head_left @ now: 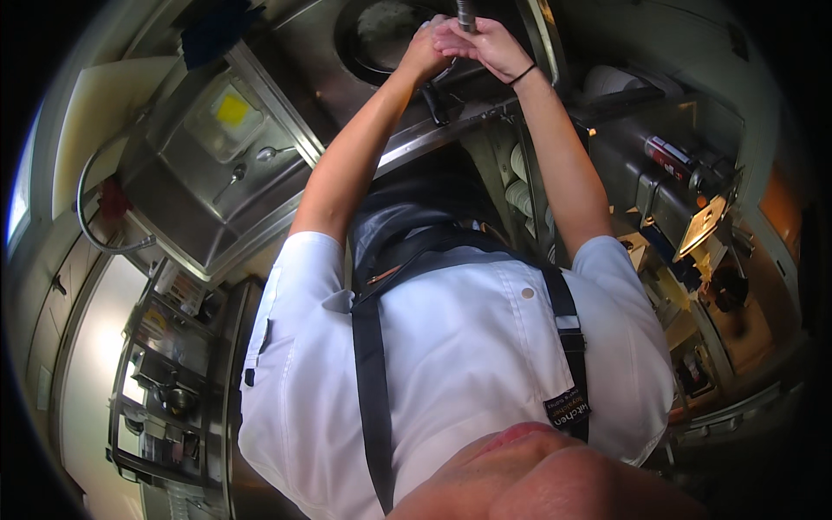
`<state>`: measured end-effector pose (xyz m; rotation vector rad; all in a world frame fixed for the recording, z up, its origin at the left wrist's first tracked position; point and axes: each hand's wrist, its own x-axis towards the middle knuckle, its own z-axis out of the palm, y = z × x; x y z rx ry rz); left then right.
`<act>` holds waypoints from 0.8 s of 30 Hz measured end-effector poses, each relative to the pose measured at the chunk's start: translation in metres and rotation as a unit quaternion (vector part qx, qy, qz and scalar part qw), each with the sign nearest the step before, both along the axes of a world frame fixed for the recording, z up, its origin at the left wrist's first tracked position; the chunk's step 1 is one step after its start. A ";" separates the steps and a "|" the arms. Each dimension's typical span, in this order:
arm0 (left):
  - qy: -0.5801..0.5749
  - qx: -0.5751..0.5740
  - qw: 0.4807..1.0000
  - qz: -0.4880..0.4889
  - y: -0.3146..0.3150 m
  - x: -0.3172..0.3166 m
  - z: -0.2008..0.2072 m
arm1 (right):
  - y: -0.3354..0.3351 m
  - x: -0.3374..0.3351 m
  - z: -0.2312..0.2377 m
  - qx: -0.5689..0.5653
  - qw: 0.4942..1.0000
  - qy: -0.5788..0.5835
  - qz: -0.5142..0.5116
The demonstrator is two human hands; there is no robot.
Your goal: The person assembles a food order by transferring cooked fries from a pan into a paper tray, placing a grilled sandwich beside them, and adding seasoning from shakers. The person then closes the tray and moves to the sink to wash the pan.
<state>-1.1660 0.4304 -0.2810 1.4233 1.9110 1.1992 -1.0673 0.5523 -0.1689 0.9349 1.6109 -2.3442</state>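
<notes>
My two hands meet over a steel sink (303,65), below a metal faucet nozzle (466,16). My right hand (485,48) has its fingers stretched out across my left hand and holds nothing that I can see. A black band circles the right wrist. Most fingers of my left hand (425,52) are hidden where the two hands overlap. A dark round frying pan (355,61) lies in the sink beneath and left of the hands, its black handle (435,104) pointing toward me. The pan's inside looks wet and shiny.
In the left sink basin (173,195) sit a clear container (221,130) with something yellow, a spoon (267,154) and another small utensil (238,173). A curved metal pipe (82,195) arches at far left. Stacked white dishes (518,186) stand below the counter, with a red canister (669,158) at right.
</notes>
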 end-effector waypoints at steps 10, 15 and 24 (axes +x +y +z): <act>-0.246 0.023 0.964 0.094 0.042 0.016 0.039 | -0.071 0.120 -0.046 0.372 0.909 -0.165 -0.088; -0.059 -0.069 0.985 0.147 0.036 0.020 0.063 | -0.178 0.141 -0.098 0.617 0.786 -0.021 0.003; -0.465 -0.132 0.861 0.158 0.037 0.021 0.115 | -0.019 0.164 -0.103 0.704 0.700 -0.027 0.118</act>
